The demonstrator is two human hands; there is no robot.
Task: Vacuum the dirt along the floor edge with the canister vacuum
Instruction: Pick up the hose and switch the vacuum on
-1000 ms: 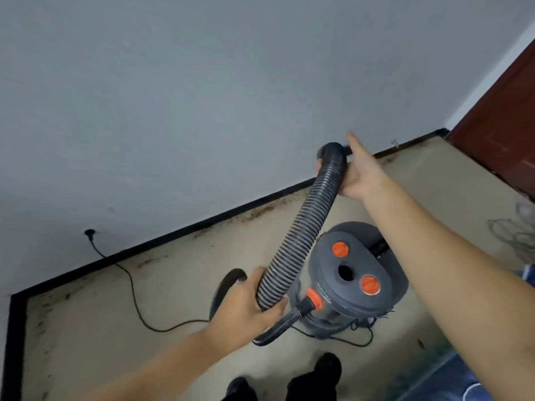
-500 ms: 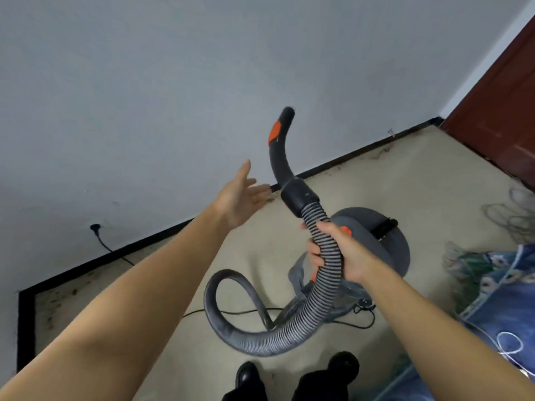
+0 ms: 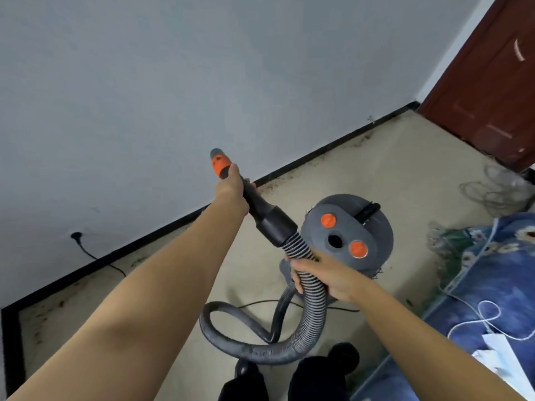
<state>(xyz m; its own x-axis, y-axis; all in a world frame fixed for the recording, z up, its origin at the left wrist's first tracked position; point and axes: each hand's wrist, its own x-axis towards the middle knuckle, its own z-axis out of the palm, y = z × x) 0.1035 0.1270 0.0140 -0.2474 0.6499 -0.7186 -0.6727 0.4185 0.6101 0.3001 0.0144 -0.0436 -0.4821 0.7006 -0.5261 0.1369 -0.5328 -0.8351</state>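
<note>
The left hand [image 3: 231,189] has its grip clenched round the black handle tube [image 3: 257,206] just below its orange-banded tip [image 3: 220,164], while the right hand [image 3: 321,274] grasps the ribbed hose [image 3: 311,302] a little below the black collar. The handle's long axis runs on a slant, its tip pointing up and away toward the wall [image 3: 202,82], well above the dirt [image 3: 289,176] strewn along the black skirting [image 3: 162,234]. Below the right hand the hose drops, loops across the floor [image 3: 362,169] in front of the canister vacuum [image 3: 347,235] and curls back to its base. The canister stands upright on the floor just behind the right hand, its lid with two orange buttons facing up. Half a second ago the left hand was open and reaching beside the handle; now it holds it, and the tip has tilted further toward the wall.
</note>
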